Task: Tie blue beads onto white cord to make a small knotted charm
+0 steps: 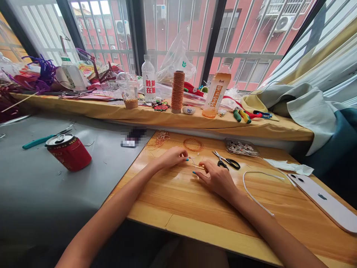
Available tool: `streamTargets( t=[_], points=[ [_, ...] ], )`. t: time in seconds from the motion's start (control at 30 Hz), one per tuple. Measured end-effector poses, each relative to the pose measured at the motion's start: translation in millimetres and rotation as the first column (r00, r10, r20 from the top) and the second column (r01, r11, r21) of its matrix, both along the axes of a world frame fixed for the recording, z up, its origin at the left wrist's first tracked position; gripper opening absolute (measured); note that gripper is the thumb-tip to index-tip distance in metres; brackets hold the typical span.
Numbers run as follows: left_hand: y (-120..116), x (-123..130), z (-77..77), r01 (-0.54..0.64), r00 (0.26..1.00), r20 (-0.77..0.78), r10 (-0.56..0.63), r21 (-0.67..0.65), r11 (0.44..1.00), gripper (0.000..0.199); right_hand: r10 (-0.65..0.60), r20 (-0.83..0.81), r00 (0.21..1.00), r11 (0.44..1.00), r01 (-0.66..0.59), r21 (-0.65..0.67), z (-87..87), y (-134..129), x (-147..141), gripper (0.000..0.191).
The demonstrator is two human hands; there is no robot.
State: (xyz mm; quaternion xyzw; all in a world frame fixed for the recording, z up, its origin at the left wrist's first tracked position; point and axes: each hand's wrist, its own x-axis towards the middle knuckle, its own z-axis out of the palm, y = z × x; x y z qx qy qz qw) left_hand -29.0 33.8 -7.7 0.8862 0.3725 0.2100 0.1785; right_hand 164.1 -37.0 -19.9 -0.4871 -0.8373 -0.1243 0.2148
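My left hand (pixel 175 156) is closed in a pinch above the wooden board, with a thin pale thread (pixel 192 160) at its fingertips. Just to the right, my right hand (pixel 216 178) has its fingers bent round a slim golden strand (pixel 198 166) that points toward the left hand. Whether this strand is wire or a fine tool is too small to tell. Black-handled scissors (pixel 232 163) lie open behind the right hand. A coil of copper-coloured cord (pixel 193 144) rests beyond both hands, and a loose tangle of cord (pixel 161 138) lies to its left.
On the board's right are a clear tray of small pieces (pixel 242 147), white cord (pixel 255 204), a tissue (pixel 290 166) and a phone (pixel 323 201). A red can (pixel 69 154) stands left. The sill holds a cord spool (pixel 177 91), bottles (pixel 216 95) and a cup (pixel 130 95).
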Motion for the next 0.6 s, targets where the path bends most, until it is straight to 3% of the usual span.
streamTargets(
  t=[0.13,0.3,0.43,0.53,0.6],
  points=[
    [-8,8,8.7,-0.003,0.997,0.083,0.002,0.008,1.000,0.017,-0.082,-0.043,0.996,0.996,0.084,0.039,3.0,-4,-9,0.034],
    [-17,16,15.7,0.004,0.988,0.149,-0.032,0.185,0.983,0.014,-0.105,-0.146,0.984,0.994,0.107,0.007,6.4,-6,-10,0.028],
    [-16,14,14.7,-0.005,0.989,0.143,-0.048,0.350,0.937,0.017,-0.121,-0.327,0.937,0.993,0.117,-0.034,8.2,-7,-9,0.038],
    [-15,12,14.5,-0.008,0.994,0.104,-0.040,0.425,0.905,0.018,-0.064,-0.513,0.856,0.990,-0.010,-0.140,10.6,-5,-7,0.036],
    [-16,11,15.5,-0.001,0.996,0.079,-0.038,0.442,0.897,0.018,-0.088,-0.664,0.743,0.971,-0.084,-0.222,14.2,-2,-6,0.033]
  ],
)
